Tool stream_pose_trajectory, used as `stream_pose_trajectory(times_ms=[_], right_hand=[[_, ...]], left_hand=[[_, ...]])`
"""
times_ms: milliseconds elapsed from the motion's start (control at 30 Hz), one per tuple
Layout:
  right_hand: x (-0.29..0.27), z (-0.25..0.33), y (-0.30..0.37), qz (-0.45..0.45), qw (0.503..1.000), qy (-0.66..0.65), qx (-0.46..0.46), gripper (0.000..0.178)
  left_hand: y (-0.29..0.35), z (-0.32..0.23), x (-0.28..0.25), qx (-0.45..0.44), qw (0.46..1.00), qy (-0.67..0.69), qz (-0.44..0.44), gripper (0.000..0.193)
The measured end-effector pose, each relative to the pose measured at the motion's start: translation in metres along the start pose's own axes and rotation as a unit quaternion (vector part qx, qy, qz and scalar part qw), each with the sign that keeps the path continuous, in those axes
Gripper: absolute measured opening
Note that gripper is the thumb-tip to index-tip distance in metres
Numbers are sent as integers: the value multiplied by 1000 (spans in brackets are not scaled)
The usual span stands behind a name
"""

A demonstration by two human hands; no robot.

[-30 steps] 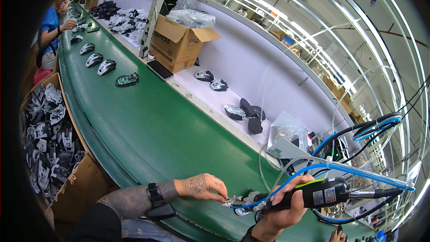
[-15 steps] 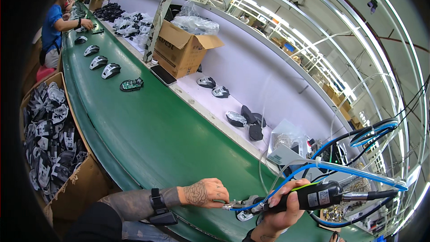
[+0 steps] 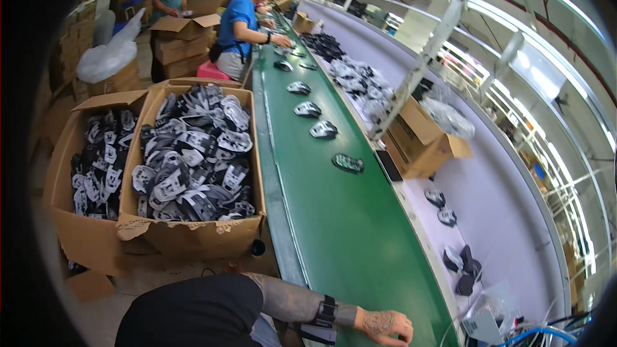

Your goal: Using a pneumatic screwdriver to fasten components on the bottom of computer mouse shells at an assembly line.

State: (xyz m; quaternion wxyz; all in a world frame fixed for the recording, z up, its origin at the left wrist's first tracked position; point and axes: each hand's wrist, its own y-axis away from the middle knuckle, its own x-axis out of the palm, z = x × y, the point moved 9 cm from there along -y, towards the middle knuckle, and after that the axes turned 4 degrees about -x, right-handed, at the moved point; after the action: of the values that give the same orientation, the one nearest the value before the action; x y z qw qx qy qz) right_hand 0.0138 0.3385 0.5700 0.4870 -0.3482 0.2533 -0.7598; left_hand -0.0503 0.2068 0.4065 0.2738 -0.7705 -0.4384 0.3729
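Note:
My left hand (image 3: 385, 326) is at the lower edge, over the near part of the green conveyor belt (image 3: 360, 231). Its fingers curl down and together; whatever they hold, if anything, is hidden. A dark wristband with a box-shaped device (image 3: 321, 321) is strapped to that forearm. Out of the picture are my right hand and the black power tool. Farther up the belt lies an opened computer mouse base with a green circuit board (image 3: 348, 163). Beyond it, grey-and-black computer mice (image 3: 322, 130) lie in a line.
Left of the belt stand cardboard boxes (image 3: 193, 231) heaped with mouse shells (image 3: 193, 154). On the right ledge are a phone (image 3: 388, 166), an open carton (image 3: 418, 144), several mouse parts (image 3: 464, 266) and blue tubing (image 3: 540, 332). A co-worker in blue (image 3: 234, 32) works up the line.
My view has swung left, bringing the boxes of shells and another person into sight. My right hand and the power tool have left the picture; my left hand now appears lower and farther right.

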Motion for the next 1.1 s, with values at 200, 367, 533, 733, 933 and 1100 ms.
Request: stream_pose_trajectory(times_ms=[200, 367, 533, 733, 933, 1100], right_hand=[[8, -3, 1, 28, 999, -23, 0, 24], [10, -4, 3, 39, 998, -51, 18, 24], [22, -1, 8, 95, 991, -84, 32, 27], [23, -3, 12, 109, 986, -118, 54, 29], [17, -6, 14, 74, 989, -95, 80, 32], [23, -3, 12, 134, 987, -71, 49, 35]], left_hand=[[4, -3, -7, -9, 1000, -5, -5, 17], [0, -9, -3, 5, 990, 137, 40, 12], [3, -4, 15, 10, 974, 193, 115, 14], [8, 2, 30, -20, 955, 241, 171, 16], [10, 1, 30, -25, 959, 225, 171, 16], [9, 3, 31, 4, 958, 227, 174, 16]])
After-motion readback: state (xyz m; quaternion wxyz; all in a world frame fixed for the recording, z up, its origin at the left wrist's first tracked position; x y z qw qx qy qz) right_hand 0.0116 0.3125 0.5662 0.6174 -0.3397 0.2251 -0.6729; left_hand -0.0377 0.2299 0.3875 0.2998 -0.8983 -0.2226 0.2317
